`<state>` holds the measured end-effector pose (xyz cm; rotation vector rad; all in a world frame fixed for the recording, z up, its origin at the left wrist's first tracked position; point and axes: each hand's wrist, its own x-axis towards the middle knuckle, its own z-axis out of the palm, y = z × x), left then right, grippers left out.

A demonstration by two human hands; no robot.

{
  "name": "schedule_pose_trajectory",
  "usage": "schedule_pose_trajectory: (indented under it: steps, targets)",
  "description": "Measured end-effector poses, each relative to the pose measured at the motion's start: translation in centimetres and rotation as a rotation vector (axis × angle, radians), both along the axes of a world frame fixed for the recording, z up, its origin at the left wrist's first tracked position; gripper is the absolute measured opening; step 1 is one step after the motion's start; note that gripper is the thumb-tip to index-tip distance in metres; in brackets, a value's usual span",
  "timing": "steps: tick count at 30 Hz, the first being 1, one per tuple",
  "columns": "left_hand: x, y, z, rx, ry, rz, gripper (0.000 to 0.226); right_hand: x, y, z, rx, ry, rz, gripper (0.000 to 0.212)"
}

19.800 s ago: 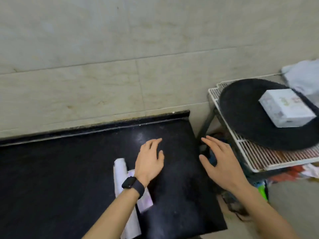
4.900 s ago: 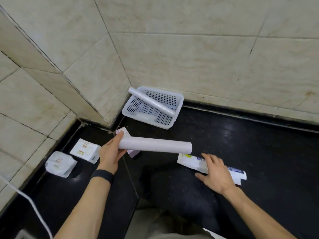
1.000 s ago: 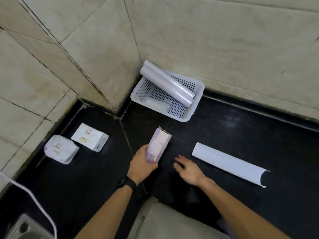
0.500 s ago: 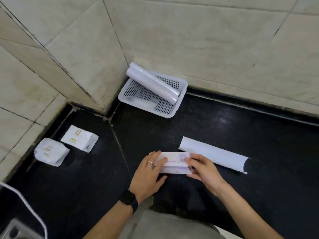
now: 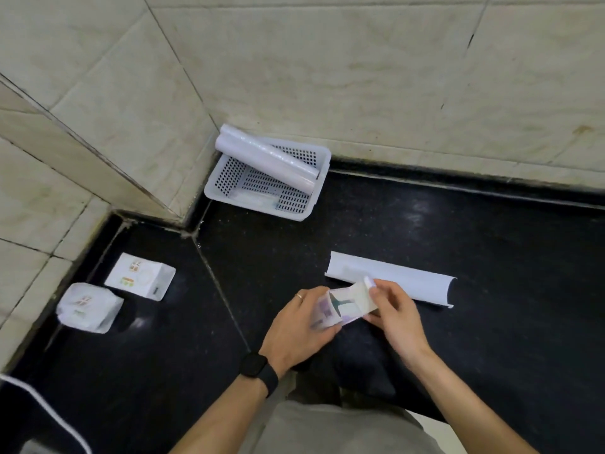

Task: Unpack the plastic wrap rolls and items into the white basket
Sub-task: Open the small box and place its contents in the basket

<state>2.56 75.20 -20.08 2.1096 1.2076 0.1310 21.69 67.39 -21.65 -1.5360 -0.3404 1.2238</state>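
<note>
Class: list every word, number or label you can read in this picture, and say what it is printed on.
Nothing is legible.
The small box: purple print, too blurred to read.
The square white packet: coloured marks, too small to read.
The crumpled white packet: faint marks, blurred.
The paper sleeve: no print showing.

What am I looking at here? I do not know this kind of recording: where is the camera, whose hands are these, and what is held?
No machine here: a person wears one camera on the head, looking down at their own hands. The left hand grips a small box, and the right hand pinches its opened flap. On the black counter lie a curved white sheet and two white packets. In the corner, the white basket holds two plastic wrap rolls.
</note>
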Motion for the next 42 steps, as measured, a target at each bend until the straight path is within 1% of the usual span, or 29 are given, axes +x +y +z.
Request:
schedule_pose_trajectory:
  steps: [2, 7, 9, 12, 15, 18, 19, 20, 23, 24, 26, 28, 30, 32, 34, 35, 36, 37, 40, 42]
  targets:
    - [-0.2, -0.1, 0.1, -0.022, -0.035, 0.013, 0.062, 0.8, 0.1, 0.1, -0.016, 0.037, -0.056, 0.015]
    - [-0.4, 0.1, 0.3, -0.013, -0.05, 0.039, 0.066, 0.9, 0.1, -0.5, -0.051, -0.04, -0.038, 0.018]
    - [0.1, 0.0, 0.4, -0.011, -0.059, 0.054, 0.067, 0.2, 0.4, -0.8, -0.09, -0.026, -0.013, 0.018]
    - [0.8, -0.1, 0.5, -0.046, -0.073, 0.103, 0.068, -0.9, 1.0, -0.9, -0.181, 0.128, 0.132, 0.023]
    - [0.6, 0.0, 0.5, -0.039, -0.083, 0.118, 0.071, -0.9, 1.2, -1.1, -0.217, 0.317, 0.151, 0.023]
    - [0.1, -0.1, 0.5, -0.061, -0.108, 0.142, 0.079, -0.3, 1.1, -1.2, -0.236, 0.35, 0.146, 0.021]
    - [0.0, -0.1, 0.5, -0.061, -0.115, 0.139, 0.079, -0.2, 1.1, -1.4, -0.244, 0.35, 0.139, 0.02]
    - [-0.1, -0.3, 0.4, -0.044, -0.125, 0.121, 0.075, 0.0, 1.1, -1.5, -0.244, 0.365, 0.127, 0.02]
    - [0.0, -0.6, 0.2, 0.059, -0.18, 0.012, 0.055, 0.3, 1.2, -2.0, -0.237, 0.44, 0.088, 0.022]
    - [0.1, -0.7, 0.1, 0.085, -0.186, -0.02, 0.049, 0.4, 1.3, -2.0, -0.241, 0.416, 0.098, 0.022]
    - [0.1, -0.8, -0.1, 0.114, -0.15, -0.06, 0.039, 0.2, 1.4, -2.1, -0.259, 0.295, 0.159, 0.02]
    - [0.0, -0.8, -0.4, 0.144, -0.095, -0.076, 0.038, -0.1, 1.5, -2.2, -0.274, 0.159, 0.212, 0.019]
    - [-0.2, -0.6, -0.5, 0.158, -0.072, -0.086, 0.047, -0.3, 1.4, -2.3, -0.286, 0.0, 0.153, 0.021]
    - [-0.5, -0.3, -0.4, 0.15, -0.046, -0.081, 0.06, -0.1, 1.1, -1.8, -0.289, -0.214, 0.054, 0.019]
    - [-0.6, 0.1, -0.4, 0.139, -0.009, -0.066, 0.071, -0.1, 0.8, -1.0, -0.25, -0.389, 0.021, 0.019]
    - [-0.7, 0.2, -0.3, 0.129, 0.003, -0.057, 0.076, -0.2, 0.6, -0.6, -0.226, -0.446, 0.023, 0.022]
    - [-0.8, 0.4, -0.3, 0.128, 0.015, -0.054, 0.079, -0.3, 0.5, -0.2, -0.208, -0.471, 0.032, 0.024]
    - [-0.8, 0.5, -0.2, 0.143, 0.026, -0.064, 0.08, -0.4, 0.4, 0.1, -0.203, -0.448, 0.048, 0.027]
    - [-1.0, 0.7, -0.1, 0.253, 0.041, -0.15, 0.08, -1.1, 0.8, 1.1, -0.251, -0.179, 0.157, 0.046]
    - [-0.9, 0.7, 0.2, 0.315, 0.041, -0.205, 0.081, -1.6, 1.3, 1.6, -0.28, -0.039, 0.221, 0.057]
